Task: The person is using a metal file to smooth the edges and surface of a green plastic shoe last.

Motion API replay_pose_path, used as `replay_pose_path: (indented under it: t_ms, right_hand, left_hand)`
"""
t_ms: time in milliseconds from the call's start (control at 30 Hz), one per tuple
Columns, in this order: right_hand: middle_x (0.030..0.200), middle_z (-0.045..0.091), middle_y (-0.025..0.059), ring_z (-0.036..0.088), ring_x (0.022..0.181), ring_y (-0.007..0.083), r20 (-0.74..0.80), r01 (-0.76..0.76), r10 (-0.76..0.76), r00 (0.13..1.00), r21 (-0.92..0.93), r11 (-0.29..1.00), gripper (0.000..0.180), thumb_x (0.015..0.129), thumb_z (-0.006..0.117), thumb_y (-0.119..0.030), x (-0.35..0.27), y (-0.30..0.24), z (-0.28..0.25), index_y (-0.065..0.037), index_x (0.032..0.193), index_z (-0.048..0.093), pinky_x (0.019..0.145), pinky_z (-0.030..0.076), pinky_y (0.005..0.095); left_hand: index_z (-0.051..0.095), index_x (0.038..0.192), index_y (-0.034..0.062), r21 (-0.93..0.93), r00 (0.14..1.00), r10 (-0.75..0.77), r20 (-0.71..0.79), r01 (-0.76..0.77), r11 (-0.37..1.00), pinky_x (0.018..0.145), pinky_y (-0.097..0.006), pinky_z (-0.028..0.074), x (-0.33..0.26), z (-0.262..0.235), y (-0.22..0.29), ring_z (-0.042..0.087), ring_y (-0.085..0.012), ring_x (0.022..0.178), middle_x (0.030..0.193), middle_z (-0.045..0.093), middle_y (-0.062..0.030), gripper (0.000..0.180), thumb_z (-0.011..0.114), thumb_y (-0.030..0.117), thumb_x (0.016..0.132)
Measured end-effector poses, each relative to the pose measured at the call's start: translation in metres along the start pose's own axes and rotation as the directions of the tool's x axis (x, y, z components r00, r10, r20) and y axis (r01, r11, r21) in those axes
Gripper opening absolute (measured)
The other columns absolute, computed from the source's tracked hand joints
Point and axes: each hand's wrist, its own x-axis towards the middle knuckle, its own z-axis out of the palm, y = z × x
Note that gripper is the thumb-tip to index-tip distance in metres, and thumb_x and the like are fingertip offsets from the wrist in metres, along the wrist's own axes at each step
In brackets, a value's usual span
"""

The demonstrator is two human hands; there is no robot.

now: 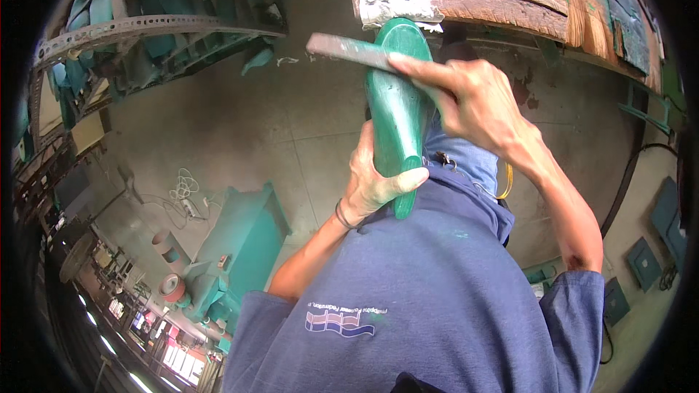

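Note:
A green shoe last (pixel 397 113) lies lengthwise in front of me. Its rounded toe is up against a white wrapped pad (pixel 393 4) on the bench edge, and its heel end points back at my body. My left hand (pixel 375 178) wraps round the heel part, with the thumb lying across the top. Gripped in my right hand (pixel 466 98) is a flat file (pixel 349 50), set crosswise over the toe part of the last. My right forefinger stretches along the file. Its far end sticks out past the left side of the last.
A worn wooden bench (pixel 502 6) with green stains stands ahead. At the upper left, a metal rack (pixel 156 29) holds several green pieces. A green machine (pixel 237 247) with round wheels is at the lower left, near a white cable (pixel 186 185) on the floor.

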Motion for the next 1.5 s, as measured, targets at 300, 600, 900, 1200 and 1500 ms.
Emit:
replay_pose_path:
  t_ms: [300,600,900,1200,1500]
  right_hand:
    - [0.082,0.073,0.0193,0.068,0.064,0.0348,-0.135,0.042,-0.025,0.991,0.127,0.991,0.059,0.093,0.068,0.004,0.005,0.012,0.013,-0.022,0.145,0.074,0.064,0.055,0.0431]
    - [0.108,0.079,0.0242,0.079,0.081,0.0362,-0.036,-0.064,0.068,0.997,0.107,0.992,0.057,0.096,0.068,0.004,-0.032,-0.004,0.016,-0.022,0.147,0.073,0.074,0.06,0.0407]
    - [0.1,0.079,0.0241,0.079,0.075,0.0357,-0.158,-0.011,0.06,0.986,0.298,0.955,0.051,0.096,0.071,0.0,-0.038,-0.007,0.033,-0.021,0.141,0.076,0.067,0.059,0.0416]
    - [0.135,0.078,0.0163,0.075,0.124,0.0225,-0.268,-0.173,0.302,0.915,0.415,0.893,0.046,0.105,0.065,0.004,-0.001,0.026,0.047,-0.013,0.147,0.071,0.104,0.058,0.0334]
    - [0.119,0.08,0.0209,0.083,0.099,0.0214,-0.37,-0.034,0.211,0.905,0.433,0.901,0.044,0.104,0.068,-0.006,0.007,0.026,0.056,-0.019,0.146,0.073,0.078,0.062,0.0337]
  left_hand:
    - [0.044,0.155,-0.001,0.017,1.0,-0.013,0.005,0.013,1.0,0.098,-0.039,0.057,0.0,0.006,0.0,0.068,-0.021,0.113,0.124,0.067,-0.0111,0.107,0.097,0.043,0.073]
    - [0.046,0.153,-0.0009,0.051,0.999,0.01,-0.042,-0.008,0.999,0.098,-0.039,0.057,-0.003,0.007,0.003,0.068,-0.0208,0.112,0.125,0.067,-0.0114,0.105,0.097,0.044,0.073]
    - [0.047,0.15,-0.0022,0.035,0.996,0.046,-0.077,-0.043,0.998,0.095,-0.038,0.058,-0.006,0.004,-0.001,0.068,-0.0201,0.109,0.121,0.068,-0.0095,0.101,0.096,0.042,0.074]
    - [0.048,0.147,-0.0014,0.075,1.0,-0.009,-0.019,0.01,0.997,0.09,-0.038,0.059,0.002,0.008,0.003,0.069,-0.0196,0.102,0.117,0.068,-0.0095,0.096,0.095,0.04,0.074]
    - [0.047,0.146,-0.0012,-0.033,1.0,-0.01,0.019,0.011,0.999,0.086,-0.036,0.06,0.0,-0.001,0.005,0.071,-0.0168,0.097,0.115,0.067,-0.0097,0.09,0.093,0.031,0.076]
